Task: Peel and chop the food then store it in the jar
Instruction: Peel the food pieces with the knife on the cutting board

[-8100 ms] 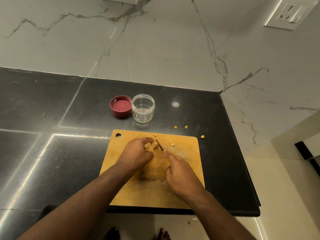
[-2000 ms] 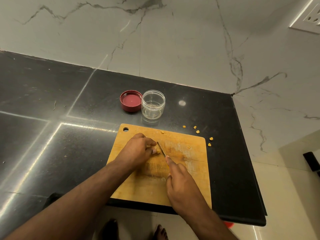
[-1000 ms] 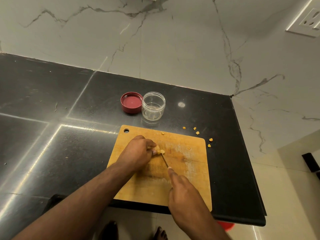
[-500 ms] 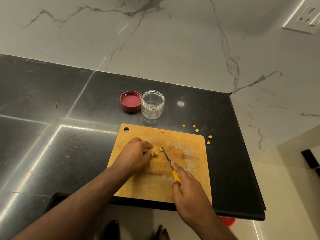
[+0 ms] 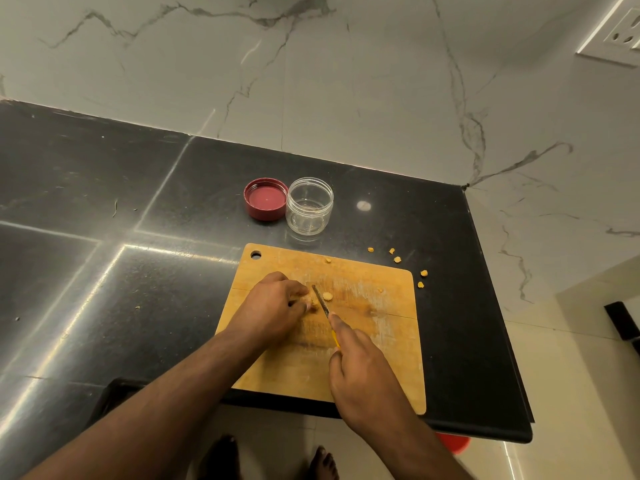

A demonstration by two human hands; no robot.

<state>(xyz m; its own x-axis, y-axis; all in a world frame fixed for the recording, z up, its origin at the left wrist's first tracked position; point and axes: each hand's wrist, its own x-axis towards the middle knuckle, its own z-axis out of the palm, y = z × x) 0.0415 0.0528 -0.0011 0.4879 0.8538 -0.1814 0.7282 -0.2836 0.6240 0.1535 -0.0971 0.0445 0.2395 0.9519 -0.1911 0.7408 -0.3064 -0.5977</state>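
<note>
On the cutting board (image 5: 377,344), the food (image 5: 327,296) lies in small pale-yellow bits.

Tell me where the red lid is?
In the head view the round red plastic lid lies upside down on the black stone counter, just left of the clear empty jar, beyond the wooden cutting board.

Cutting board (image 5: 363,341) on counter (image 5: 104,271), at its front edge. Jar (image 5: 309,206) behind board, lid (image 5: 266,199) touching jar's left side. Food bits (image 5: 397,259) on counter off board's back right corner. Knife (image 5: 321,303) on board, slice (image 5: 327,296) just right of blade.
</note>
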